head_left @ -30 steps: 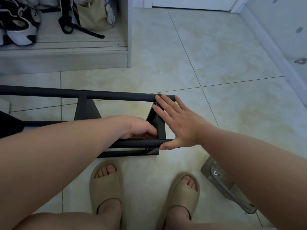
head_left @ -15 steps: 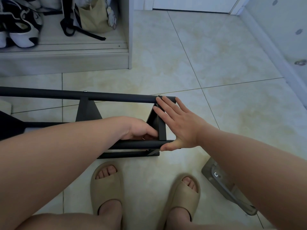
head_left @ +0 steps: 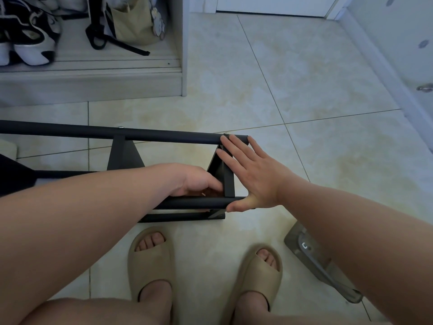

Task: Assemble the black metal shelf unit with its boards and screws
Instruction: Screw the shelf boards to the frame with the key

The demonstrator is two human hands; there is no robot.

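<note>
Pale glossy floor tiles [head_left: 281, 78] with thin grout lines; white door [head_left: 269, 5] at the far edge.

Black metal shelf frame [head_left: 164, 135] lies on its side on the floor. Its long round tubes run left to right and pass out of view at the left. Two small silver screw heads [head_left: 120, 127] show on the far tube [head_left: 70, 130], one mid-length and one at the right end. Black triangular bracket plates [head_left: 124, 158] join the far tube to the rails below.

Right hand [head_left: 253, 177]: flat against the frame's right end, fingers straight and spread. Fingertips rest on the far tube beside the end screw head. Thumb lies against the end of the near tube [head_left: 199, 202]. Grip apart, nothing enclosed.

Left hand [head_left: 199, 184]: reaches inside the frame from the left, between the two tubes, just beside the end bracket plate. Thumb points toward that plate; the other fingers dip behind the near tube and are hidden. Small glint under the palm, too small to identify. Cannot tell whether this grip is clamped on anything.

Nearer than the frame: two feet in beige foam slide sandals [head_left: 152, 261], toes toward the frame. Grey translucent plastic piece [head_left: 323, 266] on the floor at the right, partly under the right forearm.

Far left: low white cabinet [head_left: 93, 85] holding black-and-white trainers [head_left: 30, 36] and a tan cloth bag [head_left: 133, 22] with black straps.
</note>
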